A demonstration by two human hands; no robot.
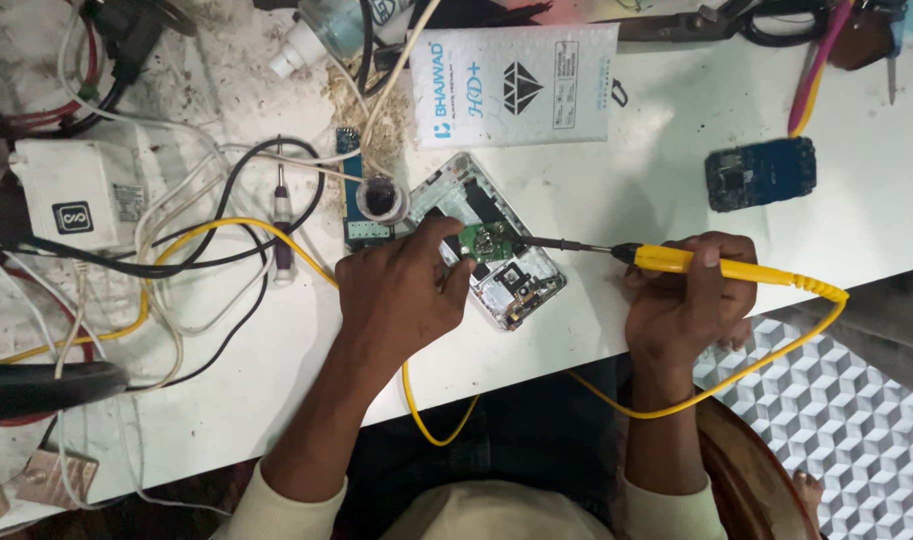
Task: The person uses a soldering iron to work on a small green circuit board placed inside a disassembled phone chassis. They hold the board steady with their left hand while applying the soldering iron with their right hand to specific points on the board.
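Head view: I see the left hand pressing down on an opened phone, its fingers clamped on the edge beside the green board, so the phone lies steady near the middle of the white surface. The right hand has its fingers closed around a yellow soldering iron, held pen-style for control; the tip meets the board. A flux pot stands just beside the phone, within reach.

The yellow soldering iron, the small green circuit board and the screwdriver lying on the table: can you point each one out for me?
Yellow soldering iron (722, 266), head view: on its handle.
Green circuit board (491, 241), head view: on its centre.
Screwdriver (282, 240), head view: on its dark handle.
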